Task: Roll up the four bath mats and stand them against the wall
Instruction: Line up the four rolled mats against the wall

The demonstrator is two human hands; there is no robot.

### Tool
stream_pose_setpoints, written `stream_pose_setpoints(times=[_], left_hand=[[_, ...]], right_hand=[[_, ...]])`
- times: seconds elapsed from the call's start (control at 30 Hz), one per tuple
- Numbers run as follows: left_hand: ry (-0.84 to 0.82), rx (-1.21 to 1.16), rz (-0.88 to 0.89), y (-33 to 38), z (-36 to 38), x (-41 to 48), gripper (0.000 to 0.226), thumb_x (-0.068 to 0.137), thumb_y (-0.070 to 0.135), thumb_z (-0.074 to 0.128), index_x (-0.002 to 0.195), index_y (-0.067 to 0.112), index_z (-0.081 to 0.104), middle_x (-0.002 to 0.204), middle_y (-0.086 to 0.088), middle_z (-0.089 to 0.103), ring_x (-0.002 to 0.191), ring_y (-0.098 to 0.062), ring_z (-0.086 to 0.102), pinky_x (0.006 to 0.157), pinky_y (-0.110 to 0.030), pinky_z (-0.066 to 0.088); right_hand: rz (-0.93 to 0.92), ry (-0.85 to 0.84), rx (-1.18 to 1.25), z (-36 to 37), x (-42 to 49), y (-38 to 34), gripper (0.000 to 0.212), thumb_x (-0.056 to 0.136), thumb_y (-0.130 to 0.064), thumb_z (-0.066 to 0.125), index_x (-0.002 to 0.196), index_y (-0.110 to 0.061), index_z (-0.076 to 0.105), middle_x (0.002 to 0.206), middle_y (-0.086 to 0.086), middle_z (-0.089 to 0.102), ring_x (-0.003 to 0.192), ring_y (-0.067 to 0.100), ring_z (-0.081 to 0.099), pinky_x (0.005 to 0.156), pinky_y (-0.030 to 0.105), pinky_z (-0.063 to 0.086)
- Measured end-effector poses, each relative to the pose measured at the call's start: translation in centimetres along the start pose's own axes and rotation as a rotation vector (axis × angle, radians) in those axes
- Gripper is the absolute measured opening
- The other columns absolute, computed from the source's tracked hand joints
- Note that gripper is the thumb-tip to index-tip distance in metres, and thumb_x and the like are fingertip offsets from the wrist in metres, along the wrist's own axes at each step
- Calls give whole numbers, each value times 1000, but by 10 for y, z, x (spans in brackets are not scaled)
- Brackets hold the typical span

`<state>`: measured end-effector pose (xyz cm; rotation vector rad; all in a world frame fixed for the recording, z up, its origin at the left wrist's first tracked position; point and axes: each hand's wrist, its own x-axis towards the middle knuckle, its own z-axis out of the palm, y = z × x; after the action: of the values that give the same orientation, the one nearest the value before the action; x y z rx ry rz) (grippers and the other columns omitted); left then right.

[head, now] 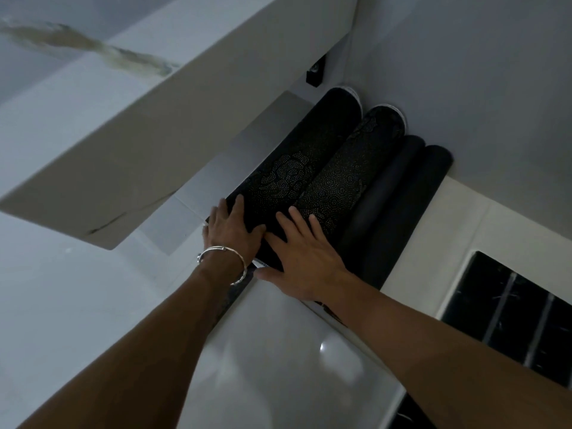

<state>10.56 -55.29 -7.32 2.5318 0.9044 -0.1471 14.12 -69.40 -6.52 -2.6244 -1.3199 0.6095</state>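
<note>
Several rolled dark bath mats stand side by side against the pale wall (495,88). The leftmost dotted roll (297,159) and a second dotted roll (343,178) show white edging at their far ends. To their right stand a plain dark roll (387,193) and another plain dark roll (414,205). My left hand (232,230), with a silver bangle on its wrist, rests flat on the near end of the leftmost roll. Fingers spread, my right hand (303,252) lies flat across the near ends of the two dotted rolls.
A pale marble counter (130,125) juts out on the left above the rolls, with a small black fitting (315,72) under its far end. A glossy white fixture (278,360) lies below my arms. Dark veined tiles (507,317) show at lower right.
</note>
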Motion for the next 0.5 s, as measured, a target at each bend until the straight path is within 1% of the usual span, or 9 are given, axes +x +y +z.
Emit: stream_pose_setpoints(times=[0.1,0.17,0.23,0.27,0.3,0.33,0.37,0.43,0.5], left_hand=[[-34,-39,-97,-5,0,3,90,79,49,66,148,23,15,153,-16,15,142,-34,15,114,-50,23],[-78,-130,-195,-11,0,6,97,72,54,70,146,20,18,144,-16,26,135,-38,28,107,-52,34],[-140,-203,-201,-12,-1,6,93,72,48,73,143,17,22,136,-14,32,124,-36,42,94,-45,47],[-160,-201,-194,-11,-2,6,89,74,44,73,143,17,23,134,-14,33,118,-33,46,85,-40,51],[-164,-183,-179,-11,-3,6,86,76,43,72,142,18,24,133,-13,34,115,-32,47,80,-37,52],[-177,-154,-177,-11,-5,6,86,76,44,71,143,19,23,133,-13,34,118,-33,45,84,-41,51],[-178,-86,-166,-10,-6,6,87,77,48,68,144,20,20,136,-14,33,123,-36,40,93,-47,46],[-169,85,-156,-6,-6,5,88,80,55,60,147,22,14,145,-12,28,133,-40,27,105,-55,31],[-151,159,-115,7,-9,1,81,85,54,52,149,22,13,152,-10,21,139,-38,18,110,-56,23]], right_hand=[[60,56,24,-2,-5,12,75,91,-63,34,151,-20,16,160,9,-3,146,26,-14,116,49,-8],[61,19,5,-3,-5,19,77,91,-64,32,152,-22,12,160,7,-6,146,24,-16,115,51,-7],[50,-29,4,-5,-4,24,76,91,-64,32,152,-25,10,160,4,-8,145,22,-17,115,50,-6],[48,-53,14,-7,-2,25,75,91,-64,32,152,-26,10,160,4,-9,145,22,-18,116,49,-6],[42,-72,25,-8,-1,27,73,92,-62,32,152,-26,10,160,3,-10,145,21,-18,116,49,-6],[42,-85,32,-11,0,27,71,93,-60,33,152,-27,10,160,3,-10,145,21,-18,116,49,-5],[36,-93,38,-13,0,28,69,94,-58,34,151,-27,11,160,3,-9,145,20,-18,117,49,-4],[25,-88,52,-17,-1,29,64,96,-52,36,151,-25,14,160,2,-6,146,20,-15,117,49,-1],[22,-65,83,-19,-4,31,62,97,-48,37,151,-23,17,160,3,-3,146,20,-12,117,48,2]])
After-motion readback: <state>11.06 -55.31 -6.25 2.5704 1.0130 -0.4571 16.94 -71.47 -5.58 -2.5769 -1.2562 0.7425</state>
